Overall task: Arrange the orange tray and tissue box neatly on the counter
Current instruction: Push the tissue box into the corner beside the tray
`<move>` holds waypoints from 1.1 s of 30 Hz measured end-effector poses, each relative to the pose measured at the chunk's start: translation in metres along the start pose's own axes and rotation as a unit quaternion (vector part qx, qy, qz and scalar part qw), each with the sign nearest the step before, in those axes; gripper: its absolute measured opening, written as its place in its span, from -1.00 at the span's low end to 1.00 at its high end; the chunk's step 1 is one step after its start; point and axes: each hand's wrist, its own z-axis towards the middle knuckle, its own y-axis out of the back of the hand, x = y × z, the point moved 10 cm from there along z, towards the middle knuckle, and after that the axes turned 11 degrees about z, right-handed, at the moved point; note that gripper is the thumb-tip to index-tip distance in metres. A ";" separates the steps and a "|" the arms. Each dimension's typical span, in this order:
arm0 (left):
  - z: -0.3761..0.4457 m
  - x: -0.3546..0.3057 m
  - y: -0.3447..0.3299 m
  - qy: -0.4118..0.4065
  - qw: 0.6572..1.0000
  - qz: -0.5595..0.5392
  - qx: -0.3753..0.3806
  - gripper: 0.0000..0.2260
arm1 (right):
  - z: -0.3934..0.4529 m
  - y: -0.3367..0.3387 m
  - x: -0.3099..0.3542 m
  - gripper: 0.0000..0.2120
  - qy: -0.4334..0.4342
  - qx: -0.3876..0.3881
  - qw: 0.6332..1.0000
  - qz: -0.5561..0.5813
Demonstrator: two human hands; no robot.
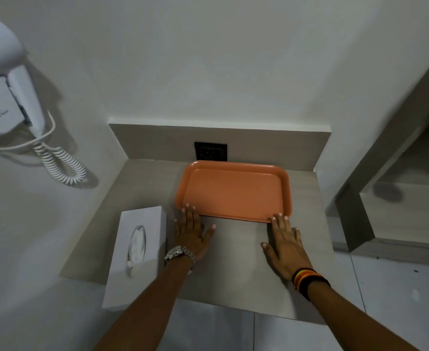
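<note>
An empty orange tray [233, 191] lies flat on the beige counter [236, 264], close to the back wall. My left hand [191, 233] rests flat on the counter, fingers spread, its fingertips touching the tray's near left corner. My right hand [285, 245] also lies flat and spread, fingertips against the tray's near right corner. Neither hand grips anything. A white tissue box [137, 254] with a tissue showing in its oval slot stands to the left of my left wrist, its near end overhanging the counter's front edge.
A black wall socket [210, 151] sits in the backsplash just behind the tray. A white wall-mounted hair dryer [8, 89] with a coiled cord [61, 163] hangs on the left wall. A framed mirror ledge [395, 216] juts out at the right.
</note>
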 end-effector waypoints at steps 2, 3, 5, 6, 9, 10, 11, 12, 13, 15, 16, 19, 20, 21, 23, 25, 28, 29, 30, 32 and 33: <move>0.005 0.001 0.000 0.000 1.000 -0.005 0.005 -0.20 | 0.003 0.000 -0.001 -0.28 -0.003 -0.002 1.000 0.004; 0.006 0.001 0.000 0.000 1.000 -0.005 0.008 -0.20 | 0.004 0.000 -0.001 -0.28 -0.006 -0.004 1.000 0.005; 0.005 0.002 0.001 -0.003 1.000 0.005 0.011 -0.21 | 0.004 0.000 0.000 -0.29 -0.011 -0.005 1.000 0.002; 0.004 0.002 0.003 -0.006 1.000 0.013 0.011 -0.22 | 0.004 0.000 0.001 -0.29 -0.015 -0.008 1.000 0.004; 0.000 0.006 0.014 -0.013 0.999 0.030 -0.014 -0.23 | 0.004 0.005 0.013 -0.31 -0.014 -0.019 0.999 0.023; -0.002 0.009 0.020 -0.010 0.999 0.025 -0.031 -0.23 | 0.004 0.007 0.023 -0.31 -0.002 -0.023 0.999 0.029; -0.006 0.012 0.026 -0.006 0.999 0.017 -0.044 -0.21 | 0.005 0.010 0.035 -0.31 0.012 -0.027 0.999 0.038; -0.011 0.017 0.034 0.002 0.998 0.007 -0.056 -0.19 | 0.006 0.011 0.050 -0.31 0.026 -0.029 0.998 0.049; -0.016 0.023 0.043 0.010 0.997 -0.004 -0.072 -0.16 | 0.008 0.012 0.067 -0.31 0.042 -0.031 0.997 0.063; -0.028 0.036 0.062 0.030 0.994 -0.028 -0.100 -0.15 | 0.012 0.007 0.100 -0.32 0.068 -0.026 0.993 0.092; -0.036 0.046 0.071 0.047 0.992 -0.037 -0.112 -0.17 | 0.013 0.002 0.118 -0.33 0.081 -0.016 0.991 0.106; -0.061 0.090 0.090 0.124 0.980 -0.082 -0.135 -0.23 | 0.015 -0.021 0.169 -0.33 0.098 0.029 0.981 0.163; -0.072 0.108 0.093 0.155 0.972 -0.099 -0.144 -0.25 | 0.013 -0.030 0.186 -0.32 0.096 0.051 0.976 0.188; -0.083 0.125 0.094 0.183 0.964 -0.116 -0.152 -0.26 | 0.011 -0.040 0.201 -0.32 0.089 0.074 0.970 0.215; -0.103 0.155 0.090 0.226 0.951 -0.152 -0.146 -0.29 | 0.006 -0.063 0.226 -0.33 0.064 0.119 0.955 0.263; -0.119 0.174 0.077 0.251 0.941 -0.195 -0.113 -0.30 | -0.002 -0.084 0.245 -0.34 0.029 0.153 0.939 0.307; -0.144 0.190 0.059 0.288 0.915 -0.268 -0.086 -0.30 | -0.018 -0.106 0.270 -0.46 -0.004 0.174 0.907 0.383; -0.150 0.192 0.056 0.301 0.904 -0.292 -0.085 -0.31 | -0.023 -0.114 0.274 -0.51 -0.016 0.180 0.894 0.410; -0.154 0.194 0.054 0.311 0.891 -0.317 -0.088 -0.33 | -0.030 -0.120 0.278 -0.50 -0.029 0.184 0.883 0.431; -0.159 0.194 0.050 0.326 0.864 -0.372 -0.091 -0.39 | -0.040 -0.134 0.281 -0.43 -0.044 0.189 0.867 0.459; -0.159 0.194 0.049 0.331 0.851 -0.395 -0.095 -0.41 | -0.043 -0.141 0.283 -0.41 -0.050 0.189 0.864 0.465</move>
